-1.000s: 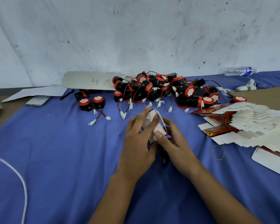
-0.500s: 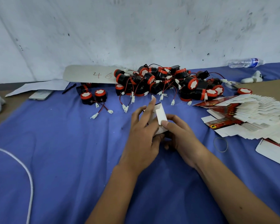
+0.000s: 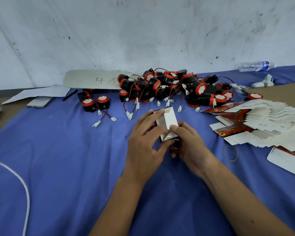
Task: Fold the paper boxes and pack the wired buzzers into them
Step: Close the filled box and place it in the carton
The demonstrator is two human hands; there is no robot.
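A small white paper box [image 3: 167, 121] with a raised flap is held over the middle of the blue cloth. My left hand [image 3: 145, 143] grips its left side, fingers on top and thumb underneath. My right hand [image 3: 187, 143] holds its right side, and its forefinger presses on the flap. A heap of black-and-red wired buzzers [image 3: 174, 87] lies behind the box. Two more buzzers [image 3: 95, 103] sit apart to the left. A fanned stack of flat box blanks [image 3: 262, 123] lies to the right.
A rubber band [image 3: 229, 153] lies right of my right hand. A white cable [image 3: 22, 184] curves at the left. A phone [image 3: 39, 101], a pen [image 3: 70, 95] and a card marked 46 [image 3: 92, 79] lie at the back left. A water bottle [image 3: 255, 65] lies at the back right.
The box's flap has swung open and now stands up flat. My left fingers have shifted along the box's top edge. My right forefinger has moved onto the flap.
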